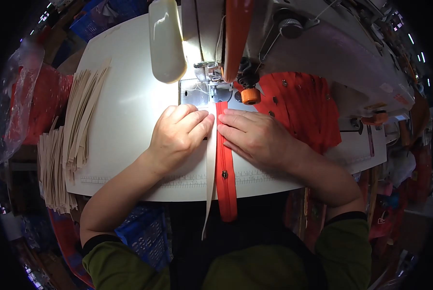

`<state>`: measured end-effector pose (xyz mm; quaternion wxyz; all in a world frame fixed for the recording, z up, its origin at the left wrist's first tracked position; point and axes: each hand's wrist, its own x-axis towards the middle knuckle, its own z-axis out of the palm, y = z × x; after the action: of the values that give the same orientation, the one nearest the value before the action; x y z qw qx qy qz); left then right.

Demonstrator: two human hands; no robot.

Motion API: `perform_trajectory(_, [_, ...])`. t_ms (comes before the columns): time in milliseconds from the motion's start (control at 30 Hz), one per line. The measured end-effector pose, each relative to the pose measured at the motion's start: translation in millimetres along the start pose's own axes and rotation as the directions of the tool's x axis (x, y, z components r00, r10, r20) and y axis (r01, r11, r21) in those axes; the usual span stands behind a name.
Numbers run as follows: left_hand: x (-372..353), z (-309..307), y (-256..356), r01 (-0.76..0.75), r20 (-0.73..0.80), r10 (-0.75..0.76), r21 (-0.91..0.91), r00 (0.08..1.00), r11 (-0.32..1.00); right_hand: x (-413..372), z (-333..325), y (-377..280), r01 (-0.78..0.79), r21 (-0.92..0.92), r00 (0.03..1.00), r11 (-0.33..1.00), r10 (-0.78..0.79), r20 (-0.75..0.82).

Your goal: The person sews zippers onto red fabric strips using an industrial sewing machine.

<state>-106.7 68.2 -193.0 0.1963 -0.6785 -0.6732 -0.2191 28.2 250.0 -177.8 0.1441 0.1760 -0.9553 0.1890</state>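
Observation:
Under the needle of a sewing machine (213,89), a red zipper (225,188) with a dark metal slider lies lengthwise beside a cream fabric strip (210,174). Both hang over the table's front edge. My left hand (181,131) is closed, fingertips pinching the cream strip just in front of the presser foot. From the other side my right hand (260,135) presses bent fingers on the red zipper's right edge, holding it alongside the strip. Its thumb is partly hidden.
Cream strips (81,116) lie in bundles at the table's left edge. Red zippers (301,108) are piled behind my right hand. The machine's white lamp (167,43) hangs over the white table (124,87). Blue crates (146,234) stand below. A ruler scale (187,181) runs along the front.

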Motion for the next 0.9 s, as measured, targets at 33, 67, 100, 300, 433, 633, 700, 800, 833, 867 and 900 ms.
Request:
perform_trajectory(33, [0.6,-2.1,1.8,0.015,0.036,-0.015,0.000,0.999,1.000,-0.2,-0.2,0.0,0.002,0.000,1.000,1.000,-0.002,0.000])
perform_trajectory(67, [1.8,-4.5,3.1,0.030,0.071,-0.030,0.001,0.997,1.000,0.0,-0.4,0.1,0.001,-0.001,1.000,1.000,-0.001,0.002])
perform_trajectory(100, [2.9,-5.6,3.3,0.044,0.106,-0.044,0.003,0.993,0.999,0.2,-0.5,0.2,0.001,0.005,1.000,1.000,-0.001,-0.004])
perform_trajectory(300, [4.5,-0.8,-1.3,0.003,0.056,0.001,-0.066,0.998,0.998,-0.4,-2.9,0.4,-0.015,0.010,1.000,1.000,0.015,0.026])
perform_trajectory(433, [3.2,-0.1,-1.8,0.006,0.082,0.002,-0.099,0.997,0.995,0.3,-3.4,-0.2,-0.019,0.008,0.999,1.000,0.019,0.030])
perform_trajectory(633, [5.5,-4.7,0.6,0.017,0.082,-0.006,-0.133,0.997,0.991,0.5,-0.4,1.1,-0.011,0.002,1.000,1.000,0.011,0.018])
perform_trajectory(700, [3.5,-3.6,-0.5,0.011,0.086,-0.001,-0.120,0.996,0.993,0.6,-0.3,0.5,-0.021,0.003,1.000,1.000,0.021,0.022])
perform_trajectory(800, [1.1,-2.4,-2.2,0.001,0.093,0.008,-0.092,0.996,0.996,0.1,0.4,0.4,-0.006,-0.027,1.000,1.000,0.006,-0.012])
perform_trajectory(833, [1.2,-2.9,-2.5,0.000,0.093,0.009,-0.101,0.996,0.995,1.1,0.1,0.7,0.004,-0.041,1.000,0.999,-0.005,-0.029])
perform_trajectory(867, [1.0,-3.5,-2.9,0.000,0.094,0.010,-0.109,0.996,0.994,2.0,-0.4,0.6,0.008,-0.043,1.000,0.999,-0.009,-0.030])
perform_trajectory(900, [0.7,-4.0,-3.2,0.000,0.095,0.011,-0.118,0.995,0.993,2.1,-1.1,0.1,0.007,-0.045,1.000,0.999,-0.008,-0.025])
